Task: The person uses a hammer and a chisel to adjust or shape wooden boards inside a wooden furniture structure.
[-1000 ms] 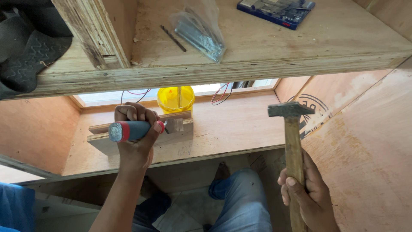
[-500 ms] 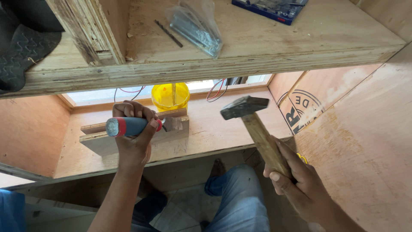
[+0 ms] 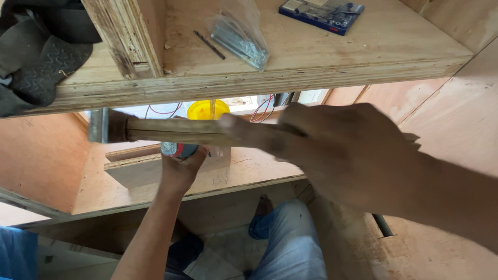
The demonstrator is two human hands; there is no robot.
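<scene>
While the head camera looked down into the plywood cabinet, the right hand (image 3: 342, 150) was wrapped tight round the wooden handle of a hammer (image 3: 171, 129), fingers closed on it, the whole hand blurred. The hammer lay nearly level across the view, its metal head far to the left, above the lower shelf (image 3: 249, 171). Beneath the handle, the left hand (image 3: 181, 166) gripped a chisel (image 3: 176, 150) with a blue and red handle, fingers curled shut around it, against a small plywood block (image 3: 140, 168) lying on that shelf. A yellow container (image 3: 207, 109) stood behind. On the upper shelf (image 3: 311, 52) lay a bag of screws (image 3: 241, 36), a drill bit (image 3: 209, 44) and a blue case (image 3: 321, 13).
</scene>
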